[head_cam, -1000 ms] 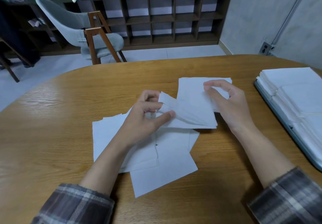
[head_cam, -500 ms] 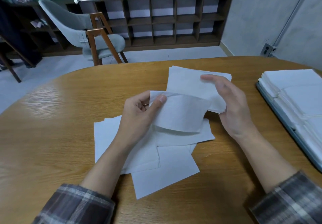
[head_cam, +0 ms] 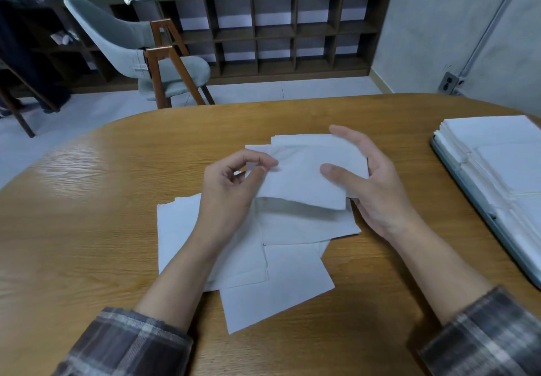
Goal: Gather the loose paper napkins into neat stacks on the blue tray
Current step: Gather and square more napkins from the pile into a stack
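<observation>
A small bundle of white paper napkins is lifted above the table between both hands. My left hand pinches its left edge between thumb and fingertips. My right hand grips the right side, thumb on top and fingers behind. Under them several loose napkins lie overlapping on the wooden table. The blue tray sits at the right edge, holding neat white napkin stacks; part of it is cut off by the frame.
A grey chair with wooden legs stands beyond the table's far edge, in front of a low dark shelf unit. A grey wall with a socket is at the right.
The left hand has brought its napkin up onto the bundle in the right hand. Both hands now hold one bundle, with the right thumb moved on top.
</observation>
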A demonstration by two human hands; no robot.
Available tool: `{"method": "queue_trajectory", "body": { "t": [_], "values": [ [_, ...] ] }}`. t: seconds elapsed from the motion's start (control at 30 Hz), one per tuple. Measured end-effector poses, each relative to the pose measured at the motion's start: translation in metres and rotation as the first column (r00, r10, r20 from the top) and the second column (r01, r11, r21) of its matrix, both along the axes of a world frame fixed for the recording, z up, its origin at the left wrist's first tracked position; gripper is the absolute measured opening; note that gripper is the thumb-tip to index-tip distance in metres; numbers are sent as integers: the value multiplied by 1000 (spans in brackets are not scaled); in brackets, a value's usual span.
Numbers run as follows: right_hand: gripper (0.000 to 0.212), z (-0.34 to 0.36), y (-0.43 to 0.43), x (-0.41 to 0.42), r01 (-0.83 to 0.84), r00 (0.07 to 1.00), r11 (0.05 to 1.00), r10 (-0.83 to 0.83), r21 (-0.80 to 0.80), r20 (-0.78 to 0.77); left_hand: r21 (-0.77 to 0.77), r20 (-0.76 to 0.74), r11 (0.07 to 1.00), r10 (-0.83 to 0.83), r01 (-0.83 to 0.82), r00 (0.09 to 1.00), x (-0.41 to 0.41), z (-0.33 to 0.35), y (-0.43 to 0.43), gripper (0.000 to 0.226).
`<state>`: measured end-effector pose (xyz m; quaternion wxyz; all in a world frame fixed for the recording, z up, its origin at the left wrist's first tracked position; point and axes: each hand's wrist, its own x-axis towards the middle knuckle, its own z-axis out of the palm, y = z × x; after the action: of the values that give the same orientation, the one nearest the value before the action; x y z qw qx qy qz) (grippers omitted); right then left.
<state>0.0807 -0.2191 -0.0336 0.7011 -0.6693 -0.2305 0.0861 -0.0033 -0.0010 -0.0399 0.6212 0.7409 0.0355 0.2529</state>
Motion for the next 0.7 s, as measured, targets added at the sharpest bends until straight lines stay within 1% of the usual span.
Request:
{"method": "queue_trajectory", "body": {
  "t": [0.07, 0.23, 0.37, 0.43, 0.53, 0.6, 0.67, 0.7],
  "values": [
    [64, 1, 3, -3, -23, 1000, 999, 24, 22, -8, -30, -23, 1000, 8, -9, 1000, 0, -2, -1, 20],
    [71, 0, 7, -9, -45, 998, 997, 48, 56, -38, -73, -63, 996, -50, 45, 997, -2, -5, -5, 21],
    [76, 1, 9, -11, -48, 997, 997, 51, 67, -49, -52, -79, 998, -33, 29, 996, -2, -3, -5, 20],
    [75, 0, 9, -10, -34, 999, 998, 36, 47, -37, -44, -83, 999, -35, 31, 996, -3, -1, -7, 20],
    [74, 1, 8, -9, -9, 1000, 1000, 9, 20, -18, 8, -93, 1000, -12, 13, 996, -6, 3, -11, 21],
    [77, 3, 7, -9, -4, 1000, 997, 6, 76, -25, 38, -89, 999, 3, 0, 996, -6, 6, -14, 29],
    [80, 6, 4, -8, -26, 996, 980, 42, 199, -81, 42, -122, 999, 7, -2, 993, -7, 8, -16, 50],
    [81, 7, 3, -8, -38, 991, 968, 69, 250, -116, 7, -157, 1000, -22, 23, 987, -8, 11, -16, 59]
  ]
}}
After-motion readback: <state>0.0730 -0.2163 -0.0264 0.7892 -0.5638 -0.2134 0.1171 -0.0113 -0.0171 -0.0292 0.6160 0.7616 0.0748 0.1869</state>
